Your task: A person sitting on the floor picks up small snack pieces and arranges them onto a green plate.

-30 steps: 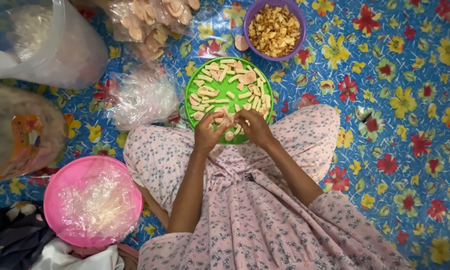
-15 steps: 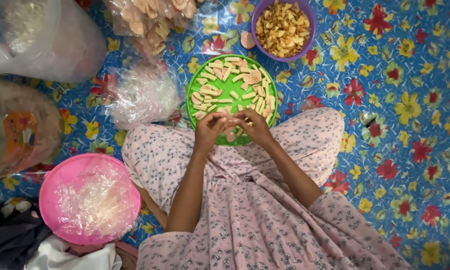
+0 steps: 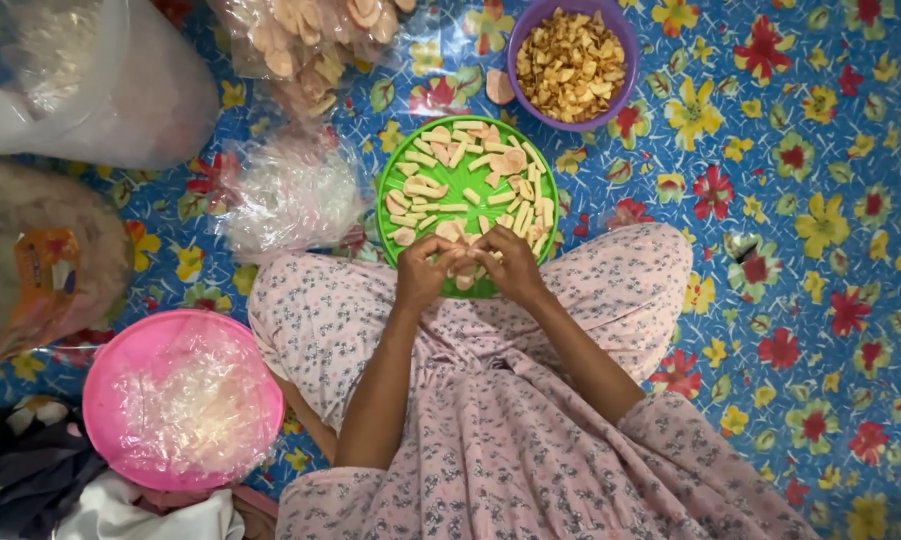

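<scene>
Hidden: what the fingers pinch is mostly covered by both hands; only a pale scrap shows between them, too small to name its shape or long axis.
Left hand (image 3: 422, 272): fingers curled nearly closed, tips meeting the right hand's over the near rim of the green plate (image 3: 395, 190).
Right hand (image 3: 510, 265): fingers bent in the same way, pinching the same small pale piece (image 3: 462, 270).
Plate contents: pale strips (image 3: 452, 208) and rounder slices, lying at mixed angles with no common direction.
Look: cream to pinkish, thin, matte.
Nearby: purple bowl (image 3: 518, 40) of golden chips beyond the plate; pink bowl (image 3: 105, 370) holding clear plastic, cut-off bags at top left.
</scene>
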